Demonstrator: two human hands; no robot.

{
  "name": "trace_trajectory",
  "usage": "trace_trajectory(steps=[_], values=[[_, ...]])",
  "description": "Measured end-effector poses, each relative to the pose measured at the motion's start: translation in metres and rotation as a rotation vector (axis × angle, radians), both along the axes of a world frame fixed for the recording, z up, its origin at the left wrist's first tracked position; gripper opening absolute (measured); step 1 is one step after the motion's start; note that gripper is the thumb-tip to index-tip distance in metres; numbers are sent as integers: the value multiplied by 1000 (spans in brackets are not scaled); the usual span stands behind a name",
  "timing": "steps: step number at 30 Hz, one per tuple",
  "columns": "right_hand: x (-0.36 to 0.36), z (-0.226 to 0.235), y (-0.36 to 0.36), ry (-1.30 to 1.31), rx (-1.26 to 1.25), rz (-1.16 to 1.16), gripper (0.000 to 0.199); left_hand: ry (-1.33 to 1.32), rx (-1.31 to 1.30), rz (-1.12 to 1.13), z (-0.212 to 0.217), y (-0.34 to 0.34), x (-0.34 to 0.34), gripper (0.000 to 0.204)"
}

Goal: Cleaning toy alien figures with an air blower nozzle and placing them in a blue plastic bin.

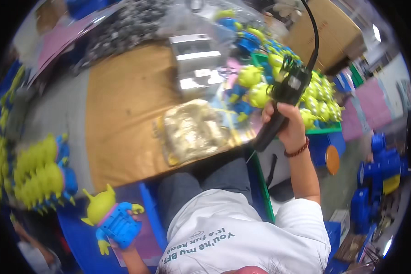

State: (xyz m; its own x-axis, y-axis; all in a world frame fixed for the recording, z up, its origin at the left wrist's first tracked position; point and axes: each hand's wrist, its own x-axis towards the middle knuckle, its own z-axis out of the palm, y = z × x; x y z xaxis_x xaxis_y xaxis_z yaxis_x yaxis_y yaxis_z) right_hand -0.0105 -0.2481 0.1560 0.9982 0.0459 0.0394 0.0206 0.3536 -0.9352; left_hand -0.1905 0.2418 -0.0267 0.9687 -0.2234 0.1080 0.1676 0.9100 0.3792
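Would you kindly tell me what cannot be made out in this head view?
- Left hand: mostly hidden behind the blue-bodied green toy figure it holds.
- Tip of the black corded tool in the right hand: blurred against the green toys in the bin.
- Contents of the clear bag on the brown table: blurred and glaring.
- Grey heap at the far edge: too blurred to identify.

Brown worktable [123, 114], clear bag of gold pieces [194, 130], small grey metal machine [197, 64] behind it
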Motion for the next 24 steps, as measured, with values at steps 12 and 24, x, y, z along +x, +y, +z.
trace_trajectory(steps=[12,24], values=[[83,42,1,-585,0,126,42,162,-210,-478,28,-232,186,96],[219,0,92,-322,-63,15,19,790,61,-275,41,-206,131,47]])
